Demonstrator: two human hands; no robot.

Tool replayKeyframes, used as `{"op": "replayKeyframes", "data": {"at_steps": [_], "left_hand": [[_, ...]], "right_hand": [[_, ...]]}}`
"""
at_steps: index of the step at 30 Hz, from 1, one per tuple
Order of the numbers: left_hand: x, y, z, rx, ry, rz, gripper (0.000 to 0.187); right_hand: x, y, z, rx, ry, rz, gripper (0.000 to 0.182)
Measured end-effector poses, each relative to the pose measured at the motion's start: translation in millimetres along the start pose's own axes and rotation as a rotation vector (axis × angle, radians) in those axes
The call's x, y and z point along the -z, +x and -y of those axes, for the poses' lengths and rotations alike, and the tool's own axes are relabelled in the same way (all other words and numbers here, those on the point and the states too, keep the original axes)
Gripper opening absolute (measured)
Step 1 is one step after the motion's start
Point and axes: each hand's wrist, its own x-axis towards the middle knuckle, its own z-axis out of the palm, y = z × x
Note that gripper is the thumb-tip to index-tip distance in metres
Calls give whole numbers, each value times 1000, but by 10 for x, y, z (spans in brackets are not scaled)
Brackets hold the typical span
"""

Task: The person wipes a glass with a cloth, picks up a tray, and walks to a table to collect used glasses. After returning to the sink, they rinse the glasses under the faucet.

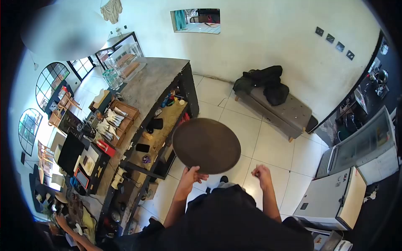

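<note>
1. Grips round dark tray (207,144) at near rim with left hand (191,175).
2. Holds right hand (263,173) loosely curled above tiled floor (277,178).
3. Shows grey bench (284,115) bearing black bundle (274,90) near wall (251,37); at left, shelved counter (161,69).

A long counter (157,69) with a grey top runs along the left. On its far end stands a clear case (130,60), with glass bottles (109,79) just in front of it on the counter. A wooden box (133,112) nearer along the counter bears white bundles (111,120), and a dark monitor (71,154) stands toward the counter's near end. Inside the counter, a shelf (166,127) holds a flat black object (142,147). Right of the counter, across the tiled floor (205,92), a grey bench (289,117) bears dark cloth (261,79). Farthest right from the counter are a glass-topped unit (364,138) and a pale cabinet (322,198).
</note>
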Motion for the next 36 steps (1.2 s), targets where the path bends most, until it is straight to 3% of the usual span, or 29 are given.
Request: {"op": "replayKeyframes", "data": {"at_steps": [8,12,19,21,25,27,28,32,34,36], "left_hand": [[633,1149,-1027,-125,-140,-152,31],[1203,1879,-1502,-164,-219,-180,27],[2065,3036,-2403,-176,-291,-242,29],[2428,3425,-2461,-197,-226,-240,29],[2922,4049,-2560,-115,-398,-200,33],[3152,4297,-2524,-141,-418,-312,41],[2961,4238,-2627,-177,-374,-403,49],[2811,4450,-2626,-135,-511,-356,48],[2658,4604,-2497,-107,-461,-517,41],[2335,4624,-2206,-48,-284,-385,35]], "right_hand": [[-1415,1239,865,109,-20,97,15],[-1979,1680,744,84,-104,243,14],[-2667,1790,190,75,-143,45,17],[-2766,1709,44,11,-130,17,18],[-2903,1515,-103,-39,-155,-111,22],[-2923,1405,-150,-72,-157,-212,22],[-2921,1352,-211,-81,-139,-238,22],[-2874,1080,-420,-5,-161,-373,22],[-2915,827,-488,48,-196,-459,24],[-2881,625,-673,12,-167,-524,24]]}}
